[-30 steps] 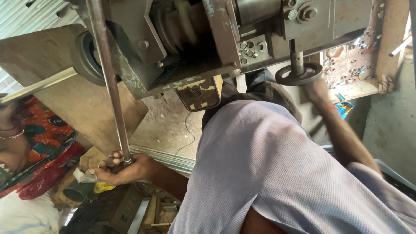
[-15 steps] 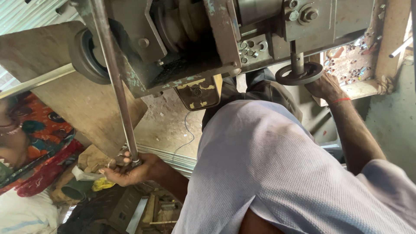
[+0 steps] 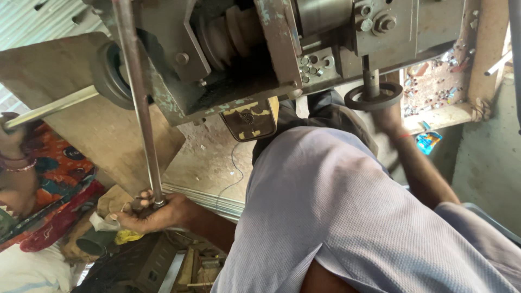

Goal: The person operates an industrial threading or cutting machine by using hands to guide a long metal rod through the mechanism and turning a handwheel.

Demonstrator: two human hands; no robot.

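Observation:
My left hand (image 3: 151,212) grips the lower end of a long grey metal rod (image 3: 137,103) that runs up to a heavy steel machine (image 3: 255,49) with a stepped pulley. My right hand (image 3: 388,118), blurred, reaches past my lilac shirt (image 3: 336,217) and holds the small round black handwheel (image 3: 374,97) under the machine's right side. A red thread circles that wrist. A worn yellow-and-black plate (image 3: 249,120) hangs below the machine's middle.
Another person in patterned red cloth (image 3: 49,179) sits at the left, a bangled hand (image 3: 15,146) by a thin pale bar (image 3: 54,107). A wooden board (image 3: 70,108) leans behind the rod. Tools and scrap (image 3: 163,266) lie below. A tray of small parts (image 3: 434,87) is at right.
My right hand has shifted a little left and now sits right under the handwheel, blurred by motion. My left hand keeps its grip on the rod's end, slightly lower in view.

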